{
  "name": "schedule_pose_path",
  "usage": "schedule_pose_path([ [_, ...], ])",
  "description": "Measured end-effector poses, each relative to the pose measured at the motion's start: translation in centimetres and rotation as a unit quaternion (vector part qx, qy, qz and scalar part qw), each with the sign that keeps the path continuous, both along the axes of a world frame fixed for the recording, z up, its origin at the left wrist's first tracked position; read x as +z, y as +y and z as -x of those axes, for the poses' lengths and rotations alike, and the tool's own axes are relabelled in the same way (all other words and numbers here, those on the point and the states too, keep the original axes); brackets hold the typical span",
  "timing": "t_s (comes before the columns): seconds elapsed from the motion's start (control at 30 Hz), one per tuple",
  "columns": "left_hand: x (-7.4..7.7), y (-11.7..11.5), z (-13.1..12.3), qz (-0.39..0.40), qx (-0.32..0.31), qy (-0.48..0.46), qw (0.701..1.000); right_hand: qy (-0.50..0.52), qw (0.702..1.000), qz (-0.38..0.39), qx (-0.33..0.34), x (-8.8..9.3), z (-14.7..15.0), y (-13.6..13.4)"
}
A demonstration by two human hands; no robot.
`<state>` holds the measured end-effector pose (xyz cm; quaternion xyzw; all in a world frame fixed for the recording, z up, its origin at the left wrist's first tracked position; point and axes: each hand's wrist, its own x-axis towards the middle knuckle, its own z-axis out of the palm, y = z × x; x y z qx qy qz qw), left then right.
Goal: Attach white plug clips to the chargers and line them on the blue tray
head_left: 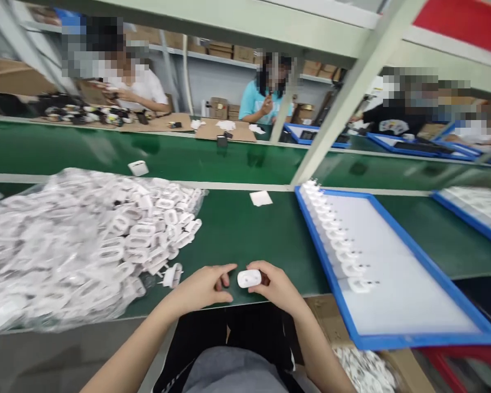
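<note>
My right hand (272, 281) pinches a small white oval plug housing (249, 278) over the front edge of the green table (225, 234). Two small round marks show on its upper face. Just left of it, my left hand (208, 285) is held with thumb and forefinger apart, and nothing shows between them. A single white plug piece (172, 275) with pins lies beside my left wrist. Farther left spreads a large heap of white plug housings (139, 240) on clear plastic. On the right, a blue-rimmed tray (417, 256) carries a row of white plug pieces (339, 240) along its left side.
A slanted pale metal post (339, 98) rises behind the tray. A white paper piece (261, 198) lies mid-table; a white part (138, 167) sits on the green belt (213, 158). Below the tray, a cardboard box (409, 371) holds white parts. Several people work across the belt.
</note>
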<state>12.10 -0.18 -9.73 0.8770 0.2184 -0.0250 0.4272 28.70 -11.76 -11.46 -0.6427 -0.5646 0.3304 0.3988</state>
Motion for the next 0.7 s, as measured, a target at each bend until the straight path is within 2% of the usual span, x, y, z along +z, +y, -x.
schedule_pose_path([
  [0.1, -1.1, -0.4, 1.0, 0.015, 0.061, -0.034, 0.997, -0.010, 0.991, -0.075, -0.109, 1.5, -2.2, -6.1],
  [0.17, -1.5, -0.3, 1.4, 0.014, 0.108, -0.082, 0.991, -0.046, 0.969, -0.108, -0.217, 2.7, -4.2, -10.6],
  [0.23, -2.0, -0.1, 1.7, 0.026, 0.167, -0.140, 0.976, -0.081, 0.932, -0.090, -0.342, 3.5, -6.3, -14.4],
  [0.3, -2.6, 0.1, 1.9, 0.048, 0.219, -0.190, 0.956, -0.080, 0.904, -0.036, -0.417, 3.7, -8.1, -16.5],
  [0.43, -3.9, 0.2, 1.7, 0.077, 0.272, -0.235, 0.930, -0.017, 0.906, 0.084, -0.414, 3.1, -10.0, -16.1],
  [0.53, -3.9, -0.3, 1.3, 0.135, 0.306, -0.264, 0.905, 0.034, 0.900, 0.086, -0.427, 2.3, -10.3, -15.1],
  [0.7, -3.3, -1.3, 0.9, 0.207, 0.346, -0.381, 0.832, 0.052, 0.901, 0.091, -0.421, 0.4, -11.4, -15.7],
])
